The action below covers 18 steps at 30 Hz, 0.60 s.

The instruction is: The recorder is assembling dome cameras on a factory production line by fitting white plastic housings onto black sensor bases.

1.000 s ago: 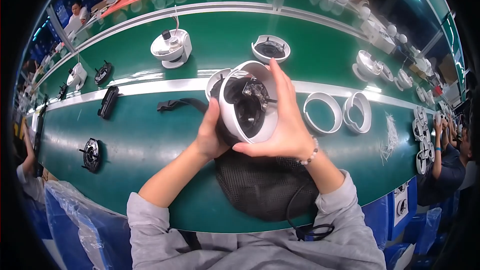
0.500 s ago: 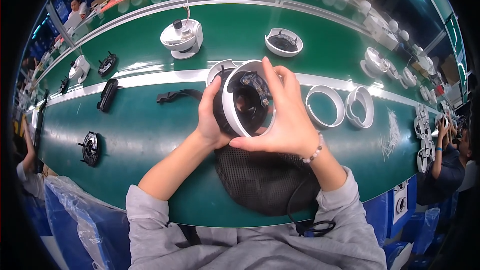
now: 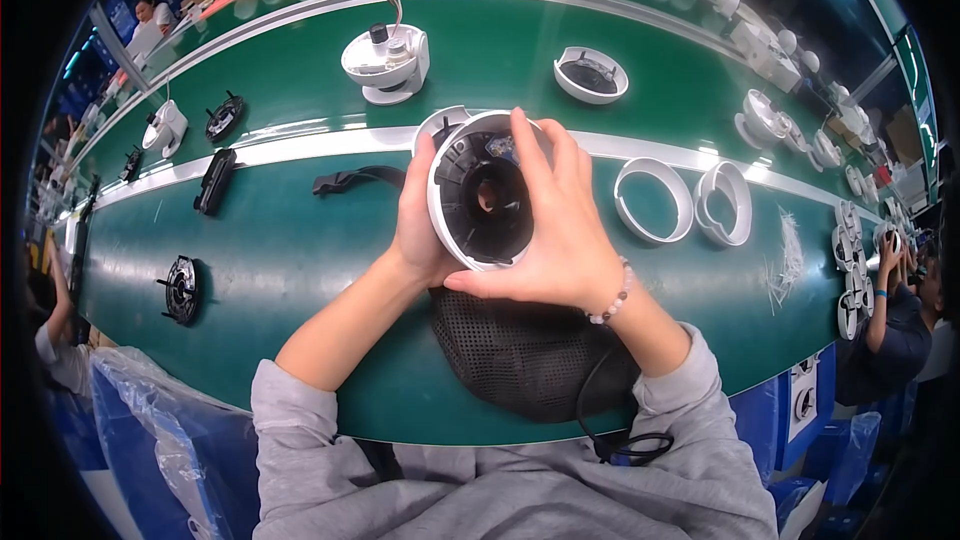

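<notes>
Both hands are closed round one piece in the middle of the frame. The right hand (image 3: 560, 230) clasps a white ring (image 3: 436, 215), thumb under its lower edge and fingers spread over its upper right. The left hand (image 3: 418, 225) cups the black core (image 3: 462, 195) from the left; its fingers are hidden, so I cannot tell how they grip. Half a second ago the core stuck out past the ring's left side; now it shows inside the ring, whose opening faces me more squarely. I take that to mean the two parts are better lined up, though whether they are joined I cannot tell.

Behind the core, a white shell (image 3: 432, 126) peeps out. Below lies a black mesh item (image 3: 510, 360); right of centre, two loose white rings (image 3: 622, 208) sit side by side. A round black part (image 3: 182, 290) rests at the left, and a white housing (image 3: 385, 68) stands upper centre-left.
</notes>
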### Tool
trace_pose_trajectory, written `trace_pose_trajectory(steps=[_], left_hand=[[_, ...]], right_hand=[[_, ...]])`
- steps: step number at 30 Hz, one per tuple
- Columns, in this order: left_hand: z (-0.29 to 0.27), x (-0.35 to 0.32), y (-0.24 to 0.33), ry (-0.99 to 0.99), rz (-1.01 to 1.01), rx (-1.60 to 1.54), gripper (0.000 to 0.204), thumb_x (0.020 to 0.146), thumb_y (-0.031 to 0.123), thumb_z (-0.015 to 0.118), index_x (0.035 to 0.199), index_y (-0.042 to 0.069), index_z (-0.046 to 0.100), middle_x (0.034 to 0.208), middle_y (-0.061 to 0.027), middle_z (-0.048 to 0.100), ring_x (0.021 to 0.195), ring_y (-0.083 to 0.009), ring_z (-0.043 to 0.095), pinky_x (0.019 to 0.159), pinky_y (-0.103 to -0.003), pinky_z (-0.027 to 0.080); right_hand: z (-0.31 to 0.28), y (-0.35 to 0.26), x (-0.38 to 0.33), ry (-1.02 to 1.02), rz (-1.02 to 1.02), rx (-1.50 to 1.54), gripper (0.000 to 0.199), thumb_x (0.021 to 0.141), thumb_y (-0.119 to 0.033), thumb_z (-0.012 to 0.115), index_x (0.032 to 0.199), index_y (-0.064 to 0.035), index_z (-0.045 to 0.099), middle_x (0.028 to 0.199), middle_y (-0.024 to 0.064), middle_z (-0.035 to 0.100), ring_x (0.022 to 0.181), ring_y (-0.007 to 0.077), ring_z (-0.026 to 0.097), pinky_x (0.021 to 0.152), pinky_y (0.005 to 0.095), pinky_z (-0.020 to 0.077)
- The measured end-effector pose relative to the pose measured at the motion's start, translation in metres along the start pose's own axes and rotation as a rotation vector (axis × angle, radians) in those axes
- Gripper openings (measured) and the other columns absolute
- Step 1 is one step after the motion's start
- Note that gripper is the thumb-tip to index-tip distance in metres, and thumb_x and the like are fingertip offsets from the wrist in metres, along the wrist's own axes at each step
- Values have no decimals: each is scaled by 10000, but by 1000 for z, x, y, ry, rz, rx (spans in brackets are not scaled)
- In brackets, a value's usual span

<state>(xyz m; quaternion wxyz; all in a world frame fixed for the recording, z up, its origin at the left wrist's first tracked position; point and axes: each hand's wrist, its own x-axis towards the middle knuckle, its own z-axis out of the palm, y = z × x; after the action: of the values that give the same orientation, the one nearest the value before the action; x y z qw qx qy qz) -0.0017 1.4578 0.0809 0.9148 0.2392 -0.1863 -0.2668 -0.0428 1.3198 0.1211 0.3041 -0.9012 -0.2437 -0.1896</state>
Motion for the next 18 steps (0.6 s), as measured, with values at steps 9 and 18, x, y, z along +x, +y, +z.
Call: trace_pose_trajectory(steps=[9,18], left_hand=[[5,-5,19,61,-138,76,719,811,621,169,1199,55,385,1138,-130,466,1047,-227,467,882,-353,410],[0,-5,10,131,153,79,658,838,559,212,1182,27,387,1129,-121,474,1034,-212,475,897,-333,383]], right_hand=[[13,-7,3,15,14,-52,1177,399,-492,753,1265,41,160,1188,272,218,1071,416,281,874,479,288],[22,-9,15,98,20,-1,1189,402,-500,765,1272,25,149,1184,260,243,1084,411,284,915,444,267]])
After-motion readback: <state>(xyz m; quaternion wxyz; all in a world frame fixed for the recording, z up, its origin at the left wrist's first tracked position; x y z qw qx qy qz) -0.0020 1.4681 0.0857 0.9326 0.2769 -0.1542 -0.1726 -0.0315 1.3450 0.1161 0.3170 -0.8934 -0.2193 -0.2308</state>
